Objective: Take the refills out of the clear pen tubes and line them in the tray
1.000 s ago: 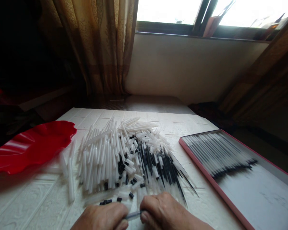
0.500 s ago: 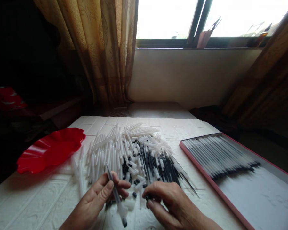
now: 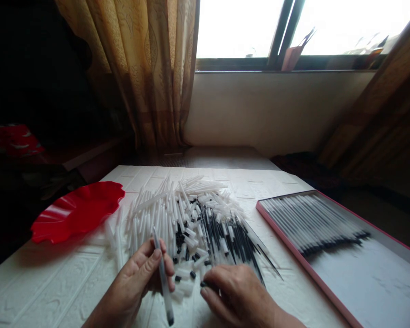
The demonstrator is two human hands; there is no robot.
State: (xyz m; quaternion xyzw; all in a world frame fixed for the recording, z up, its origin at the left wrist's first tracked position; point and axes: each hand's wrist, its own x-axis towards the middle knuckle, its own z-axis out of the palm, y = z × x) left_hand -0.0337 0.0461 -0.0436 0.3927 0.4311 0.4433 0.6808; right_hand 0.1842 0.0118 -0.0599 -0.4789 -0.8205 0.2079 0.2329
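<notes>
My left hand (image 3: 144,269) pinches a pen (image 3: 164,282) between thumb and fingers. The pen has a translucent barrel, a dark refill inside and a black end pointing down toward me; its tip points up and away. My right hand (image 3: 235,291) is closed, thumb against fingertips, on a small black plug (image 3: 202,284), mostly covered. Just beyond both hands lies a pile of white translucent pen barrels (image 3: 153,212), black refills (image 3: 237,243), short translucent caps (image 3: 190,242) and loose black plugs (image 3: 193,274).
A pink-edged tray (image 3: 287,241) at the right holds a row of pens (image 3: 321,221) with black ends. To the left, a red wavy-rimmed dish (image 3: 78,212) sits on the white table covering (image 3: 61,287). Curtains (image 3: 157,68) and a window are behind.
The pen in my left hand has turned a little more upright, its black end swinging left. My right hand has shifted slightly left and down, still pinching. The view has moved slightly.
</notes>
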